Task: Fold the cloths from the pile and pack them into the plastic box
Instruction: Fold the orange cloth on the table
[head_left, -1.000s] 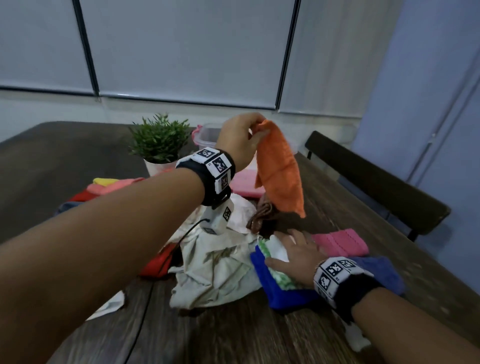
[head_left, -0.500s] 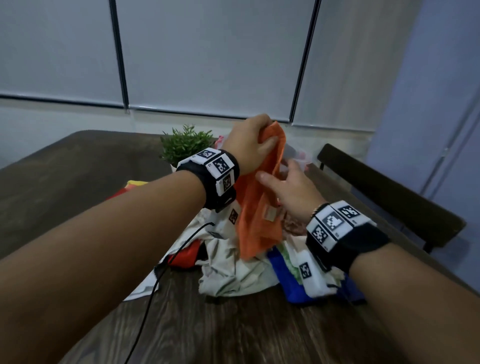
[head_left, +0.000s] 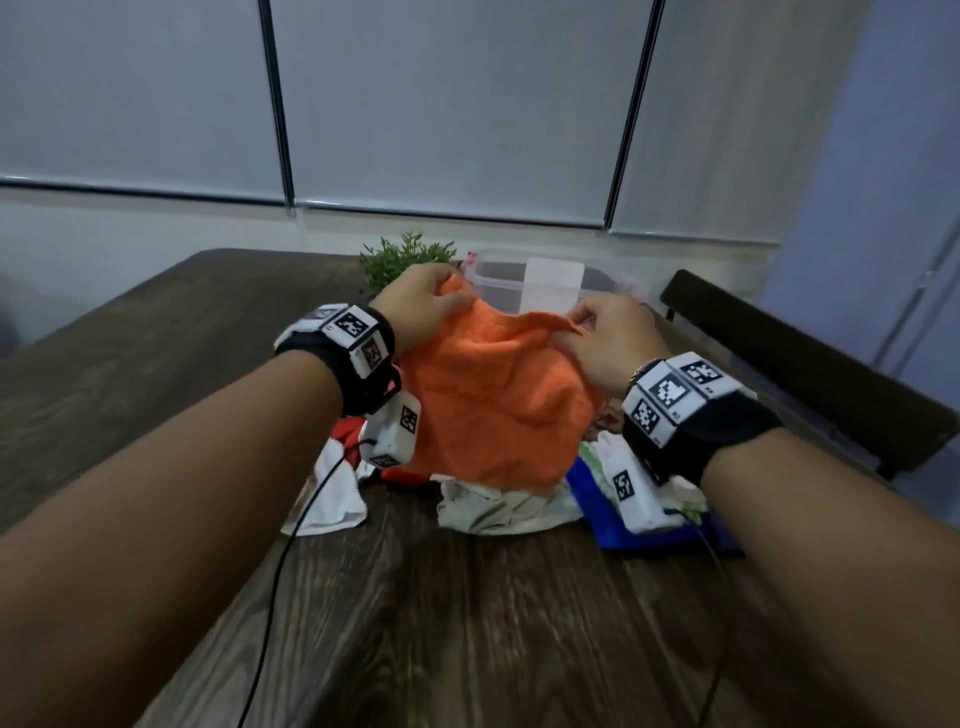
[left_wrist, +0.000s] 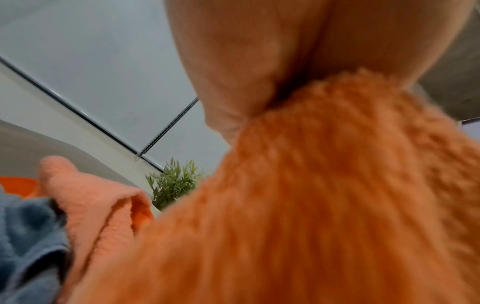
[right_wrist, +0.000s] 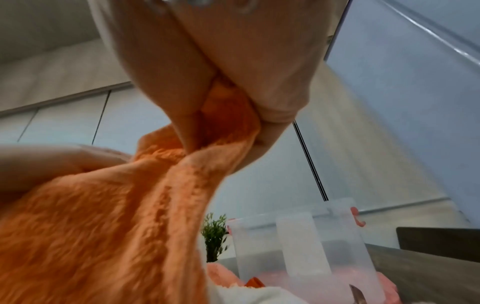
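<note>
An orange cloth (head_left: 493, 400) hangs spread between both hands above the pile of cloths (head_left: 498, 506). My left hand (head_left: 423, 301) pinches its upper left corner, and my right hand (head_left: 605, 340) pinches its upper right corner. The left wrist view shows the orange cloth (left_wrist: 298, 205) gathered under my left hand (left_wrist: 249, 67). In the right wrist view my right hand (right_wrist: 221, 107) grips a bunched corner of the orange cloth (right_wrist: 103, 226). The clear plastic box (head_left: 540, 286) stands behind the cloth, with pink cloth inside the box (right_wrist: 301, 257).
A small green plant (head_left: 402, 262) stands left of the box. White, red, blue and green cloths lie in the pile on the dark wooden table (head_left: 467, 623). A dark chair (head_left: 810, 374) stands at the table's right side. Cables trail from both wrists.
My right hand left the pile, reached up and took a corner of the orange cloth. Both hands then drew apart, spreading the cloth wide, and it came lower.
</note>
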